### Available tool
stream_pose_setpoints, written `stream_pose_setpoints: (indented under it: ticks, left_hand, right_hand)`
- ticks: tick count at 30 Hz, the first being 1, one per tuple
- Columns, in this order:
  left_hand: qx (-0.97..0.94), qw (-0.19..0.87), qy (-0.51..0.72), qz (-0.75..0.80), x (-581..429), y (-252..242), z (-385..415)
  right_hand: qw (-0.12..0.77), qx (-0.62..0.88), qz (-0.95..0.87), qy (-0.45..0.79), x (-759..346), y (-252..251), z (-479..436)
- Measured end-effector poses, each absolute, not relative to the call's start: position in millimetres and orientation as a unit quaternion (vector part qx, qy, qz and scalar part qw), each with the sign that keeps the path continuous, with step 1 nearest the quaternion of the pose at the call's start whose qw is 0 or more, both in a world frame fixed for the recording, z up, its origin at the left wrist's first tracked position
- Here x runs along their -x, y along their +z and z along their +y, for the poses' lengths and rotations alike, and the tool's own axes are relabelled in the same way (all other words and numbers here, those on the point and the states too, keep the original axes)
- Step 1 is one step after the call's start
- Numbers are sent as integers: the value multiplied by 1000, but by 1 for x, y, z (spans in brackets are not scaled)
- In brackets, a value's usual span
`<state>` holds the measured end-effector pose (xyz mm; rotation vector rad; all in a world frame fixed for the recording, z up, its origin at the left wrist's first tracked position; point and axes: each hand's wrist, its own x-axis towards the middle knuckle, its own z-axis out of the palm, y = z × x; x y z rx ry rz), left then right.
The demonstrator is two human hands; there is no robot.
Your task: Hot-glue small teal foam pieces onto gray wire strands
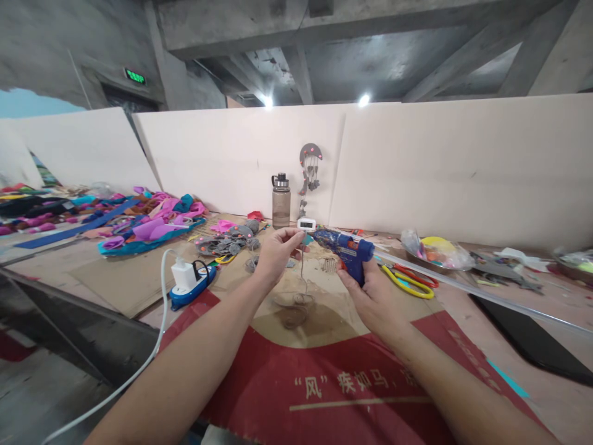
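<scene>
My right hand (368, 293) is wrapped round a blue hot glue gun (347, 250), whose nozzle points left toward my other hand. A long clear glue stick (463, 289) appears to run off behind the gun to the right. My left hand (280, 250) is closed in a pinch near the nozzle. Between its fingertips is a small teal piece (307, 239), partly hidden. A thin grey cord (302, 269) hangs below these fingers and lies coiled on the cardboard (333, 371).
Yellow-handled scissors (412, 287) and a black phone (532, 340) lie to the right. On the left are a blue power strip (192, 290) with a white cable and piled colourful felt (157, 225). A water bottle (281, 204), a small digital clock (306, 224) and a grey moon hanging (310, 154) are behind.
</scene>
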<state>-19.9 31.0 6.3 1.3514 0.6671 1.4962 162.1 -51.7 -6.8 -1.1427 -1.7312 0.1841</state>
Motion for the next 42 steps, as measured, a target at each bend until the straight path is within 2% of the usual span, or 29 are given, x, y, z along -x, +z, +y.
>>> stream_pose_setpoints:
  ticks: [42]
  left_hand:
    - [-530, 506, 631, 255, 23, 8, 34]
  right_hand:
    - [497, 489, -713, 76, -163, -8, -53]
